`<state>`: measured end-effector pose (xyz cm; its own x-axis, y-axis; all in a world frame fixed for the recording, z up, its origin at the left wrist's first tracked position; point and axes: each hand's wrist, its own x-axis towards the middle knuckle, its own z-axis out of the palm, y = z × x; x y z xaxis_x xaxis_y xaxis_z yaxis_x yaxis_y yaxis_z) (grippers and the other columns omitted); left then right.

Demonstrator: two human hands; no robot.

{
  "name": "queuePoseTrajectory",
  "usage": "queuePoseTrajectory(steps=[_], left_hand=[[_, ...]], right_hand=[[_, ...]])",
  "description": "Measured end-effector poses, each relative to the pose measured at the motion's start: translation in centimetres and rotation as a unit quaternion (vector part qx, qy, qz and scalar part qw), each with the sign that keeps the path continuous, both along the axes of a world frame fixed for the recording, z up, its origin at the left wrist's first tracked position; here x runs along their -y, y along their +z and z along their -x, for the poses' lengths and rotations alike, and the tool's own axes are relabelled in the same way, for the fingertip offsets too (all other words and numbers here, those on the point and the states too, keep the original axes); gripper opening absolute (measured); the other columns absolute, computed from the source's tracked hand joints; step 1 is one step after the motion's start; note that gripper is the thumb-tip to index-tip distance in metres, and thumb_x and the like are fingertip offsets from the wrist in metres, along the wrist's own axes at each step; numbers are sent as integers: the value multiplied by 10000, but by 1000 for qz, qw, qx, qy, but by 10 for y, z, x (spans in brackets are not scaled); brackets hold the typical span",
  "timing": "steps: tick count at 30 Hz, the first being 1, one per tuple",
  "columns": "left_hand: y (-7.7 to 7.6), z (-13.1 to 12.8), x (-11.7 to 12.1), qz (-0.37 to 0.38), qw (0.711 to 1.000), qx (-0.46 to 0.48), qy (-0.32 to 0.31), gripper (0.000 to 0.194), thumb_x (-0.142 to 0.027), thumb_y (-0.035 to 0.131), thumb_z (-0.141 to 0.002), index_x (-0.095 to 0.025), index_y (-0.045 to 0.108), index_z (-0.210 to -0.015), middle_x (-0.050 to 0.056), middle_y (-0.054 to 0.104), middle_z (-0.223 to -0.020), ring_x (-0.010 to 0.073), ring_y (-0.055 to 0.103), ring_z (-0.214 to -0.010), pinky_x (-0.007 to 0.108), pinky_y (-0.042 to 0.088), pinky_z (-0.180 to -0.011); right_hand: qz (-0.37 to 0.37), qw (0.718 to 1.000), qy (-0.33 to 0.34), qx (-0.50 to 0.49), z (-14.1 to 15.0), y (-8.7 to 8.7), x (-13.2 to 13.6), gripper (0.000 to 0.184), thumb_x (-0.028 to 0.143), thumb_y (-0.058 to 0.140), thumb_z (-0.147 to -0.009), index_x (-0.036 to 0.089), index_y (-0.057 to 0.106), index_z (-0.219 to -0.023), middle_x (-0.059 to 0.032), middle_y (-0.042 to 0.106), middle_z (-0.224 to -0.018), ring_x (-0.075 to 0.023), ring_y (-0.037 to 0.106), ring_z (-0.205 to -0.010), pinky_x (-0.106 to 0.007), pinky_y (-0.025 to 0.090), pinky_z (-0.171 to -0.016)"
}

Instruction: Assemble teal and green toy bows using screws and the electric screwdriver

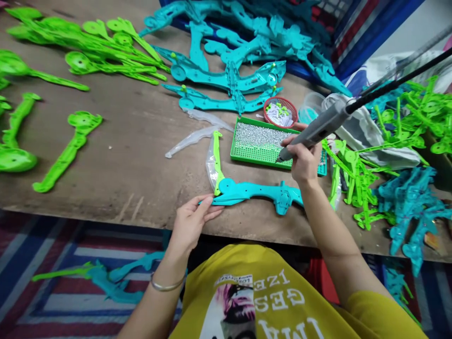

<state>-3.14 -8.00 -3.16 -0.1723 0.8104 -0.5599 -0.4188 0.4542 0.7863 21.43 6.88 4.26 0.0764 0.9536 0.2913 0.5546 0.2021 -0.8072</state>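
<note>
My left hand (190, 219) pinches the pointed left end of a turquoise plastic part (254, 189) near the table's front edge. A bright green arm (216, 157) with a clear plastic piece (211, 168) alongside stands out from that end. In my right hand (304, 160) is a grey electric screwdriver (319, 126), held at a slant with its tip over a green tray (243, 158). Small silver screws (259, 135) fill the tray's far side. The right end of the turquoise part is hidden behind my right forearm.
Turquoise parts (212, 75) pile up at the back, green parts (74, 146) lie left, and more crowd the right. A red basket (281, 124) of small pieces stands behind the tray. Loose clear strips (192, 140) lie beside it. The screwdriver's cord (399, 80) runs up right.
</note>
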Motion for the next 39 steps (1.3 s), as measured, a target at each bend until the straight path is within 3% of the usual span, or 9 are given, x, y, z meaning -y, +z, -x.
queuePoseTrajectory(steps=[6, 12, 19, 28, 31, 34, 37, 39], left_hand=[[0, 1, 0, 11, 1000, -5, -3, 638, -600, 937, -542, -140, 716, -926, 52, 774, -804, 227, 774, -744, 387, 674, -795], [6, -1, -2, 32, 999, 3, 15, 672, -600, 951, -497, -130, 715, -915, 27, 768, -792, 186, 755, -690, 378, 676, -794], [3, 0, -1, 31, 999, 6, 13, 656, -603, 942, -518, -138, 714, -921, 44, 780, -783, 229, 774, -725, 421, 677, -806], [1, 1, 0, 15, 1000, 26, 4, 635, -596, 937, -544, -140, 714, -925, 38, 779, -777, 198, 772, -726, 324, 667, -757], [1, -1, 0, 7, 1000, 28, -2, 636, -604, 924, -563, -135, 712, -937, 45, 781, -781, 205, 774, -738, 333, 665, -767], [1, -2, 0, 2, 1000, 27, -5, 629, -610, 911, -575, -135, 709, -935, 52, 780, -777, 219, 778, -750, 349, 662, -775], [1, -3, 1, 3, 999, 32, -6, 615, -611, 894, -597, -137, 707, -942, 69, 790, -823, 233, 784, -770, 363, 656, -792], [1, -3, 1, 2, 999, 38, -7, 598, -600, 883, -618, -133, 704, -946, 80, 793, -844, 236, 786, -773, 369, 652, -807]], right_hand=[[-53, 995, -64, -62, 13, -24, -44, 336, 412, 458, -942, 209, 636, -1143, 19, 599, -649, -152, 636, -612, -312, 545, -681], [-137, 967, -11, -216, 16, -49, -68, 244, 443, 649, -832, 241, 565, -940, 103, 510, -519, -111, 528, -449, -278, 478, -550], [-123, 962, -15, -243, 18, -47, -69, 179, 352, 644, -782, 244, 534, -873, 113, 491, -504, -103, 525, -424, -262, 463, -503], [-129, 959, 5, -252, 16, -46, -74, 189, 347, 691, -779, 238, 540, -814, 106, 483, -508, -89, 507, -412, -244, 440, -476], [-141, 953, 20, -267, 21, -30, -61, 217, 385, 711, -793, 245, 547, -814, 101, 485, -524, -89, 506, -428, -255, 461, -501], [-132, 942, 77, -300, 39, -8, -26, 270, 462, 724, -814, 258, 550, -849, 98, 453, -529, -103, 518, -444, -277, 489, -519], [-71, 923, 152, -346, 66, 6, 22, 290, 449, 738, -823, 276, 554, -967, 103, 468, -532, -115, 516, -431, -288, 493, -509], [-11, 908, 213, -359, 82, 6, 51, 274, 423, 727, -847, 284, 546, -998, 96, 516, -558, -121, 537, -450, -288, 492, -507]])
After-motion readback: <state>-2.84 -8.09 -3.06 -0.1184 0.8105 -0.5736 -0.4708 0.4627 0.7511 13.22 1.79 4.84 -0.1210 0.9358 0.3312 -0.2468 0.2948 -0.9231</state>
